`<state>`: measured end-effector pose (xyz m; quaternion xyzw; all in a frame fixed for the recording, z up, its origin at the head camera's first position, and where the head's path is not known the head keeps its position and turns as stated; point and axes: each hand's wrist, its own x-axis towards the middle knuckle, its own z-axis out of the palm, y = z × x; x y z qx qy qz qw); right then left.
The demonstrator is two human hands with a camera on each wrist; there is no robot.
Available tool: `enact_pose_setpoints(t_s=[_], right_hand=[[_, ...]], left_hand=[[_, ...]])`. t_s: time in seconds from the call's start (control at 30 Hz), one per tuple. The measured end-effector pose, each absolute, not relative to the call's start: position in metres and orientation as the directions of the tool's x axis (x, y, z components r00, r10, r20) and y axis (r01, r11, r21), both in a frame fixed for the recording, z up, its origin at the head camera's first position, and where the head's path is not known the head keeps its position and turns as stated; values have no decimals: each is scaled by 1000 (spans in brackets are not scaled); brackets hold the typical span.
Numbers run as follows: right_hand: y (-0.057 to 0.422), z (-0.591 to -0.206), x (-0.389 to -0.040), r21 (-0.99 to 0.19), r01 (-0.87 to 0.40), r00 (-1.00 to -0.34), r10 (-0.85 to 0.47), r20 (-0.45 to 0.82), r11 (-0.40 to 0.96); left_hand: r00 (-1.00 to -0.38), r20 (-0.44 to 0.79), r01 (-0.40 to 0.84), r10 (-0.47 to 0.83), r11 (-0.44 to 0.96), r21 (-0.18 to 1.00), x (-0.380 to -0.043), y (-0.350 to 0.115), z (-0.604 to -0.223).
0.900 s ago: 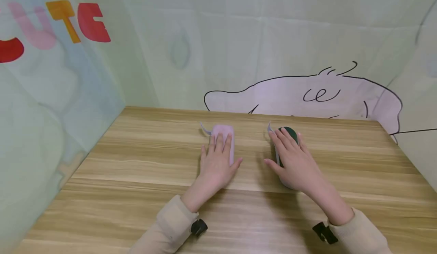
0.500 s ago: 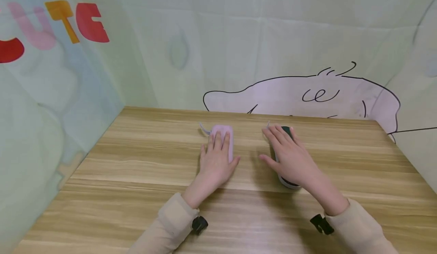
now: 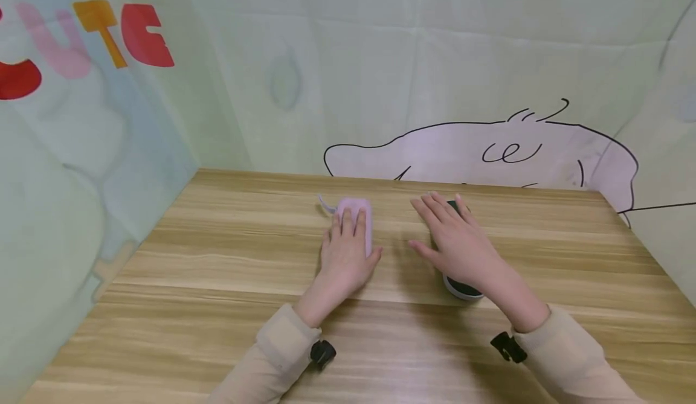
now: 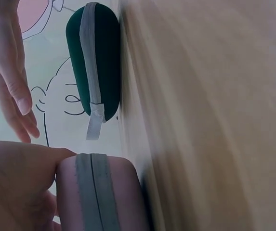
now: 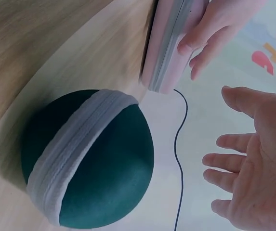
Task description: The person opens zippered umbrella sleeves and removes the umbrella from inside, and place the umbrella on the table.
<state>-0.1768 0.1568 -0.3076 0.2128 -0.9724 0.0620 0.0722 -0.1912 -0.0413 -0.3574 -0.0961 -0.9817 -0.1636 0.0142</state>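
Note:
A pink zippered case (image 3: 354, 203) with a pull tab at its far left corner lies on the wooden table. My left hand (image 3: 345, 259) rests on top of it, fingers straight along the lid and thumb out to the right. To its right lies a dark green zippered case (image 5: 113, 168) with a grey zipper band. My right hand (image 3: 462, 247) hovers above the green case, fingers straight and thumb spread. In the right wrist view, a gap shows between that palm and the case. From above, the hand hides most of the green case; its rounded near end shows.
The wooden table (image 3: 228, 235) ends at a printed cloth backdrop (image 3: 370, 90) along the back and left side. A small black device (image 3: 323, 354) sits at the left cuff, and another black device (image 3: 508, 347) at the right cuff.
My right hand has lifted off the green case and shifted left, uncovering more of its near end. The left hand has stayed on the pink case, nearly still.

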Motion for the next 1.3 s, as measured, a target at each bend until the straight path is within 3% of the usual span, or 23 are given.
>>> enact_pose_setpoints(t_s=[0.87, 1.3], right_hand=[[146, -309, -199, -129, -456, -889, -445, 107, 881], [132, -310, -215, -116, -508, -859, -493, 137, 853]], left_hand=[[-985, 28, 171, 172, 930, 325, -193, -40, -359], [-987, 20, 156, 159, 930, 332, -193, -41, -357]])
